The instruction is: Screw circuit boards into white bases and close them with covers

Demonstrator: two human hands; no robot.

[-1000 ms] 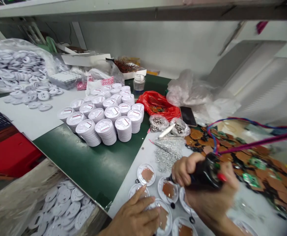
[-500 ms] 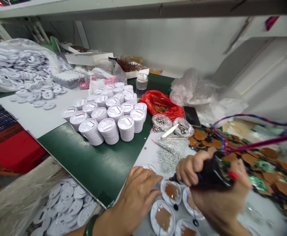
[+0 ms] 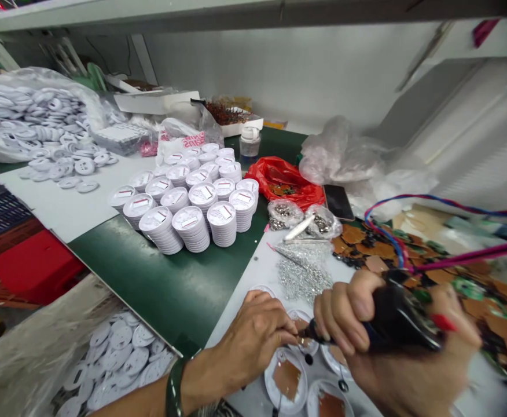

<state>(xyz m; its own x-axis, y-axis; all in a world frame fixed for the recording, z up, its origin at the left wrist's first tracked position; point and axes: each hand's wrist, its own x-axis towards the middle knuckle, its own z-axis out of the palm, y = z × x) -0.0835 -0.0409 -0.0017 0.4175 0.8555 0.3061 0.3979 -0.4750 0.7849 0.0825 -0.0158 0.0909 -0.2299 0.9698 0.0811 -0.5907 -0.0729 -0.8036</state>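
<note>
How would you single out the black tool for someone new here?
Find the brown boards spread across the picture's right side. Just in front, the right hand grips the black tool. Its bulky body with a red part sets it apart from the flat boards.

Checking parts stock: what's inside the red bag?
Brown and green pieces show in the mouth of the red bag. Whatever lies beneath them is covered by the top pieces and the bag's folds.

The left hand (image 3: pixel 253 336) is partly hiding a white round casing (image 3: pixel 267 289); the right hand (image 3: pixel 388 370) is looking blurred. The bottom edge is cutting off a nearer casing (image 3: pixel 329 384), the right edge a red-and-blue cable (image 3: pixel 453 202).
</note>
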